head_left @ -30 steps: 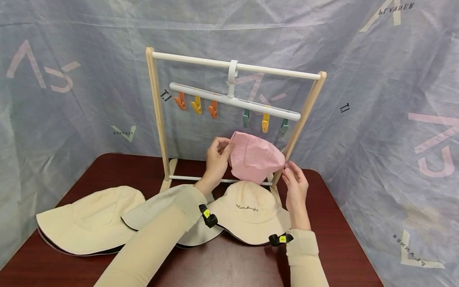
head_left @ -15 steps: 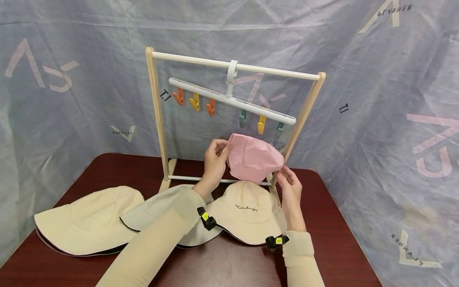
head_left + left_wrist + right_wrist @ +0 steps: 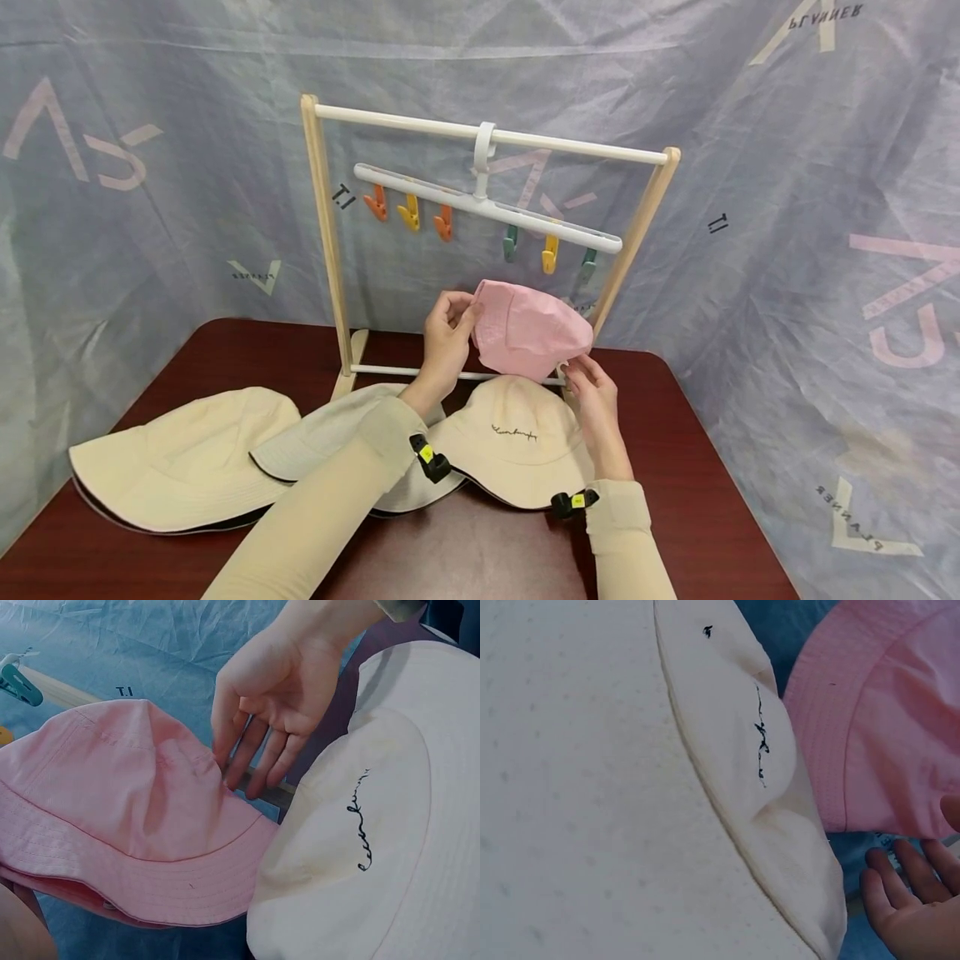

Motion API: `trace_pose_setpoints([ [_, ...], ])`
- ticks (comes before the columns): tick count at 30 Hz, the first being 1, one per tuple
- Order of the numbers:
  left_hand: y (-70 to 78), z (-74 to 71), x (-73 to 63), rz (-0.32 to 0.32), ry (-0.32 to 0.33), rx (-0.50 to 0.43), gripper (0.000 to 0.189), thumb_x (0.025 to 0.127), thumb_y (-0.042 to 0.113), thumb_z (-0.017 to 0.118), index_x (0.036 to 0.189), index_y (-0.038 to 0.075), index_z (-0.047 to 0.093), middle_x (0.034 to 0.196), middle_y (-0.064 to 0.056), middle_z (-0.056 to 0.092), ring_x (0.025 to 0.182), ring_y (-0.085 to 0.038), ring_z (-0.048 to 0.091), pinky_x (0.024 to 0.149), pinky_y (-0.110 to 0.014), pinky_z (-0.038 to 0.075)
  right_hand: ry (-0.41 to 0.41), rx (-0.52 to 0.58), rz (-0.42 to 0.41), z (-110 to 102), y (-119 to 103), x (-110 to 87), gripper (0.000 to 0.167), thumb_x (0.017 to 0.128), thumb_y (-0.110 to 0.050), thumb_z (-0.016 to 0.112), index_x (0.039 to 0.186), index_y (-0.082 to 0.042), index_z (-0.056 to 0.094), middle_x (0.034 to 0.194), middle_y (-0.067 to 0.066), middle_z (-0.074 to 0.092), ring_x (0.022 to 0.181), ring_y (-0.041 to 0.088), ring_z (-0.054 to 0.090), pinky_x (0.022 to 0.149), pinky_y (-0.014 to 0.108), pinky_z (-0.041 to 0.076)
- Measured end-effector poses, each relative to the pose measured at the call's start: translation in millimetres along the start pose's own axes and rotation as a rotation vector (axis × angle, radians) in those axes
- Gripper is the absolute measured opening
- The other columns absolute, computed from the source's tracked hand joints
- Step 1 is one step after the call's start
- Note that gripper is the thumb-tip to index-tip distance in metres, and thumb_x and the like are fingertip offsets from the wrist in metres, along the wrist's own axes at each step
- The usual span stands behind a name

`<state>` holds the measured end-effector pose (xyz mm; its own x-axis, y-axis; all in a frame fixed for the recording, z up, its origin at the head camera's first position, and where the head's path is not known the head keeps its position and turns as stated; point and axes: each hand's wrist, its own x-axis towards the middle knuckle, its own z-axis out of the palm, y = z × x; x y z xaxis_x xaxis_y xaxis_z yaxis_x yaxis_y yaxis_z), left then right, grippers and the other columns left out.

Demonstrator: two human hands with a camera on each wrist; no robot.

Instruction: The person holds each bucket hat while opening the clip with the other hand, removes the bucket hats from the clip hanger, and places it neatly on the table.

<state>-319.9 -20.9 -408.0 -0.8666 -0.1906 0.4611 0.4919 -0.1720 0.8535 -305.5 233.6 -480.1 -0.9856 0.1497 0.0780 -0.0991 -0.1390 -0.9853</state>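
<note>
A pink bucket hat [image 3: 528, 329] hangs sideways below the clothespins, its crown toward the right. My left hand [image 3: 447, 337] pinches its brim at the left side. My right hand [image 3: 594, 396] is at the hat's lower right, fingertips right at the fabric. In the left wrist view the fingers of that right hand [image 3: 274, 712] are loosely extended beside the crown. From the right wrist, its thumb and fingers [image 3: 922, 885] show apart at the hat's edge. Just below, a cream bucket hat [image 3: 517, 446] with black script lies on the table, overlapped by the pink one.
A wooden rack [image 3: 322, 225] with white rods stands behind the hats. From its top rod hangs a tilted white hanger [image 3: 483, 206] bearing orange, yellow and green clothespins [image 3: 550, 252]. A pale grey hat [image 3: 322, 433] and another cream hat [image 3: 187, 458] lie left on the table [image 3: 705, 500].
My right hand has slid left and down along the pink hat's edge, away from the crown's tip. The hat and left hand shifted slightly left. The hanger swung a little.
</note>
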Motion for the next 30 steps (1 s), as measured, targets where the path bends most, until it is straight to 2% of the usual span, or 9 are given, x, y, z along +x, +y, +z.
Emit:
trace_pose_setpoints([
  [5,0.0,-0.1,-0.3,0.005,-0.004,-0.010,0.019,0.103,0.018,0.072,0.114,0.004,0.065,0.105,-0.002,0.068,0.096,-0.014,0.064,0.082,-0.023,0.051,-0.041,0.003,0.036,1.4,4.3,1.4,0.049,0.111,-0.008,0.053,0.159,-0.005,0.045,0.155,0.017,0.053,0.147,0.036,0.048,0.124,0.048,0.035],
  [11,-1.0,-0.3,-0.1,0.014,0.006,-0.020,0.018,0.103,0.017,0.072,0.114,0.005,0.065,0.105,-0.001,0.068,0.095,-0.014,0.064,0.080,-0.023,0.051,-0.082,-0.012,0.030,1.1,7.9,1.5,0.052,0.113,-0.009,0.051,0.163,-0.005,0.038,0.159,0.017,0.049,0.149,0.035,0.046,0.124,0.044,0.036],
  [19,-4.2,-1.6,0.2,-0.003,0.048,-0.031,0.022,0.103,0.016,0.072,0.116,0.001,0.064,0.106,-0.003,0.067,0.097,-0.014,0.063,0.083,-0.023,0.050,-0.080,-0.009,0.012,2.2,9.9,2.2,0.052,0.112,-0.008,0.053,0.162,-0.005,0.040,0.157,0.018,0.051,0.145,0.031,0.052,0.120,0.040,0.042],
  [26,-3.5,-1.5,3.9,0.010,0.085,-0.065,0.019,0.103,0.013,0.071,0.115,0.001,0.063,0.104,0.000,0.066,0.097,-0.013,0.064,0.085,-0.023,0.051,-0.063,-0.021,-0.026,4.3,5.8,-0.3,0.049,0.111,-0.009,0.055,0.159,-0.008,0.046,0.155,0.017,0.054,0.141,0.029,0.056,0.113,0.030,0.048],
  [30,-0.8,-1.6,5.4,0.016,0.093,-0.088,0.015,0.104,0.013,0.069,0.114,0.003,0.063,0.104,0.001,0.065,0.098,-0.013,0.064,0.085,-0.023,0.051,-0.045,-0.029,-0.052,4.7,1.2,-2.9,0.047,0.110,-0.012,0.059,0.157,-0.011,0.051,0.152,0.015,0.057,0.138,0.028,0.059,0.116,0.040,0.047],
])
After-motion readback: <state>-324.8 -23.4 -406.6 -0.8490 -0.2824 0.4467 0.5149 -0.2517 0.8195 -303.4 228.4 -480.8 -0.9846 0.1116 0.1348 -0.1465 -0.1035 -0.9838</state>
